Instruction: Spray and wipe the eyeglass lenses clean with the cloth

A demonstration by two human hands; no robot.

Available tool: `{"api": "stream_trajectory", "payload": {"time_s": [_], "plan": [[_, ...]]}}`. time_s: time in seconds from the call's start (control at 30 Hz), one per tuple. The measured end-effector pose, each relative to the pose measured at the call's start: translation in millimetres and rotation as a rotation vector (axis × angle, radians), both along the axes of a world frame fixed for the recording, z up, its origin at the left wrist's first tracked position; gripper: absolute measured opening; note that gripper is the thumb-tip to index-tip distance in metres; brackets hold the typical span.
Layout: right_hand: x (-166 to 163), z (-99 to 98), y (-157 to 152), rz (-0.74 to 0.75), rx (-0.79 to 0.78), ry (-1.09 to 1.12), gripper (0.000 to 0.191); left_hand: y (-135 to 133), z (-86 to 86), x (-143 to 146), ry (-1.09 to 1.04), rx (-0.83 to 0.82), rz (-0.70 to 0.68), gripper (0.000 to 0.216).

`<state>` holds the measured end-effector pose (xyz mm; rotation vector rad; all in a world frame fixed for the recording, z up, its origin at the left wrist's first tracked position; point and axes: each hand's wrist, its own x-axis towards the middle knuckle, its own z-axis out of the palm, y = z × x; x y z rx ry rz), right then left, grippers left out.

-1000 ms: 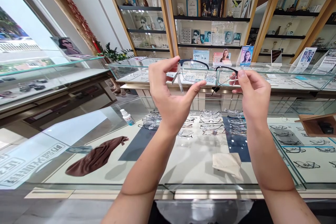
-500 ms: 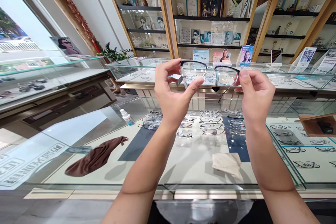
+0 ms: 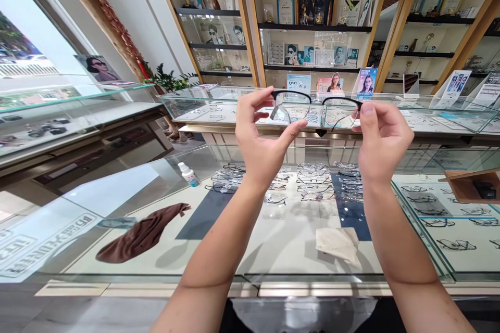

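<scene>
A pair of eyeglasses [image 3: 336, 98] with dark upper rims and clear lenses is held up in front of me, above the glass counter. My left hand [image 3: 260, 138] grips its left end at the upper corner, fingers behind and thumb below the lens. At the opposite corner, my right hand [image 3: 380, 138] pinches the frame between thumb and fingers. The temples point away from me and show partly through the lenses. Below the hands, a beige cloth [image 3: 338, 244] and a crumpled brown cloth [image 3: 144, 231] lie on the glass top.
A small white spray bottle [image 3: 189, 175] stands on the counter [image 3: 281, 250]. Rows of eyeglass frames [image 3: 314, 181] show under the glass. A wooden tray [image 3: 464, 182] sits at the right. Beyond are another glass display case [image 3: 219, 113] and wall shelves [image 3: 316, 27].
Both hands have shifted slightly right with the eyeglasses. The eyeglasses have turned a little, so the temples now show more through the lenses.
</scene>
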<state>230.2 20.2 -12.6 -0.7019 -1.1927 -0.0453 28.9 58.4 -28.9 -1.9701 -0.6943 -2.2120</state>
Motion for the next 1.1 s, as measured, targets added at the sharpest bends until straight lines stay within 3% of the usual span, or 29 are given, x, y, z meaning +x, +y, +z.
{"api": "stream_trajectory", "payload": {"time_s": [0.33, 0.53, 0.9, 1.1], "plan": [[-8, 0.1, -17, -0.207, 0.117, -0.094, 0.024, 10, -7.6, 9, 0.011, -0.064, -0.106, 0.067], [-7, 1.6, -11, -0.060, 0.109, -0.011, 0.025, 8, -10.0, 12, -0.034, 0.010, -0.008, 0.070], [3, -3.0, 9, 0.233, -0.166, 0.091, 0.029, -5, -10.1, 13, -0.062, 0.137, 0.262, 0.075], [1, -2.9, 7, 0.221, -0.161, 0.043, 0.031, -5, -5.1, 14, -0.049, 0.239, 0.304, 0.069]]}}
